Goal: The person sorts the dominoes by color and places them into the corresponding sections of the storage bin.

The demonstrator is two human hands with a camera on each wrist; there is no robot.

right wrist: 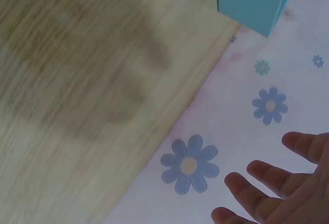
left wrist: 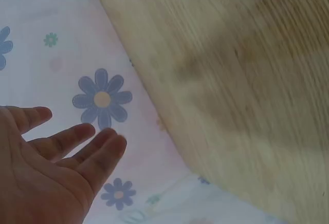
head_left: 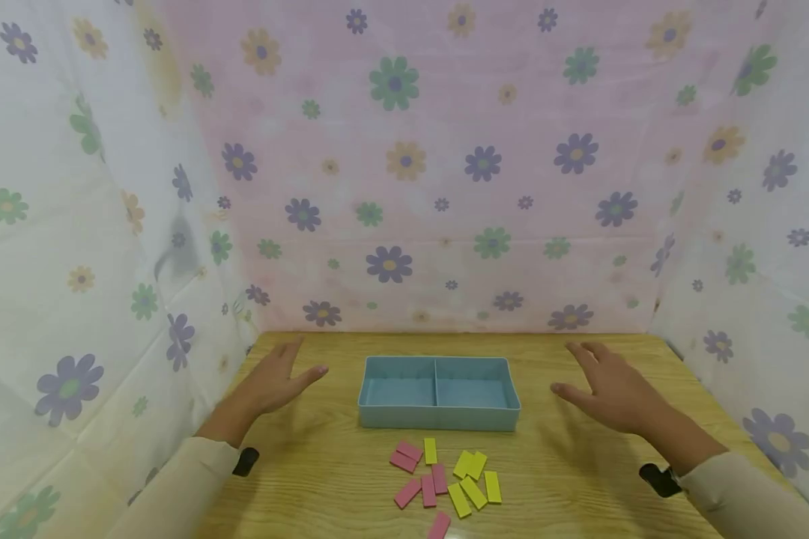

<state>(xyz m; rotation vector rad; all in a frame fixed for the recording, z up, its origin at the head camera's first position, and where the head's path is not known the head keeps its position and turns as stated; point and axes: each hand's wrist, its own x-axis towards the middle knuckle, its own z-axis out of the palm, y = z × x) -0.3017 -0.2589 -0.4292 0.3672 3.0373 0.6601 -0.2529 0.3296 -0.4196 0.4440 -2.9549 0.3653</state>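
Observation:
A light blue box (head_left: 438, 418) with a divider across its middle rests on the wooden table between my hands. Both of its compartments look bare inside. My left hand (head_left: 274, 382) hovers to the left of the box, thumb and fingers spread, holding nothing. On the other side, my right hand (head_left: 610, 389) hovers with fingers apart and nothing in it. In front of the box lie several pink tiles (head_left: 428, 491) on the left and several yellow tiles (head_left: 493, 486) on the right. The right wrist view catches a corner of the blue box (right wrist: 252, 0) above the right hand (right wrist: 288, 183).
The wooden table (head_left: 310, 479) is enclosed at the back and both sides by flower-printed cloth (head_left: 431, 127). Two pink tiles at the upper left touch each other, and one pink tile (head_left: 439, 525) lies nearest the front.

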